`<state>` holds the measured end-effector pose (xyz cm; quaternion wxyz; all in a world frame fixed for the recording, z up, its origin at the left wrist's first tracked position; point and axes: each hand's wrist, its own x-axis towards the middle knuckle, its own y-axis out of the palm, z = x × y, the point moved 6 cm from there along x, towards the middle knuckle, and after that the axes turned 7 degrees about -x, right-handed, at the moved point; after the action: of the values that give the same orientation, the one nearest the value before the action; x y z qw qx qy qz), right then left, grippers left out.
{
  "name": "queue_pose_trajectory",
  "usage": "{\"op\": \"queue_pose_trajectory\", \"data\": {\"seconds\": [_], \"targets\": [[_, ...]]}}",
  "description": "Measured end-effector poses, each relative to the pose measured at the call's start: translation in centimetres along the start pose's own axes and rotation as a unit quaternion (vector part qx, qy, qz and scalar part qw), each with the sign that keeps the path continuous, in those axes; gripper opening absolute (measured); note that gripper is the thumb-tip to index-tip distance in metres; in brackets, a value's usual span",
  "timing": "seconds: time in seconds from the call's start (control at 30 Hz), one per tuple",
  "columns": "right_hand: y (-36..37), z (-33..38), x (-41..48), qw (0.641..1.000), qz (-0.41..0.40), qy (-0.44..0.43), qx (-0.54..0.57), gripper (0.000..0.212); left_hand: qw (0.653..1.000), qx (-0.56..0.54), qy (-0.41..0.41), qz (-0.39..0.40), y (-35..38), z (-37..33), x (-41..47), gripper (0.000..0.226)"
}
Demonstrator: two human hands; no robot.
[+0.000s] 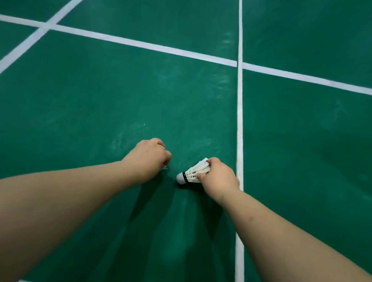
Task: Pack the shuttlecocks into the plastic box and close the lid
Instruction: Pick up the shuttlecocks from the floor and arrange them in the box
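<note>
A white feather shuttlecock (192,172) with a white cork tip and a black band lies low over the green court floor, cork pointing left. My right hand (219,177) grips its feather skirt from the right. My left hand (148,159) is curled shut a short way to the left, knuckles up. A small white bit shows under its fingers at the floor; what it holds is hidden. The plastic box is not in view.
The green court floor (114,97) spreads all around. A white line (240,136) runs front to back just right of my right hand. Another white line (146,45) crosses the floor farther ahead.
</note>
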<state>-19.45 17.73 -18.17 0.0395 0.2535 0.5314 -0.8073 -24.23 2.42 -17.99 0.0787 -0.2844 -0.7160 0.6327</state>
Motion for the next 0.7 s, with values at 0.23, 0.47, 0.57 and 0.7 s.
{"op": "queue_pose_trajectory", "data": {"seconds": [0.23,0.47,0.57,0.7], "targets": [[-1.7,-0.1,-1.8,0.999,-0.019,-0.009,0.044,0.008,0.995,-0.082,0.018,-0.057,-2.3,-2.8,-1.9,0.011],[-3.5,-1.6,-7.1,0.994,-0.057,-0.026,0.087,0.016,0.992,-0.095,0.04,-0.075,-4.8,-8.4,-4.9,0.013],[-4.6,-2.5,-10.0,0.991,-0.065,-0.033,0.116,0.026,0.989,-0.095,0.062,-0.09,-6.2,-10.8,-6.8,0.013],[-7.4,-3.0,-14.7,0.986,-0.082,-0.055,0.132,0.027,0.985,-0.08,0.101,-0.112,-8.5,-14.2,-10.1,0.013]]}}
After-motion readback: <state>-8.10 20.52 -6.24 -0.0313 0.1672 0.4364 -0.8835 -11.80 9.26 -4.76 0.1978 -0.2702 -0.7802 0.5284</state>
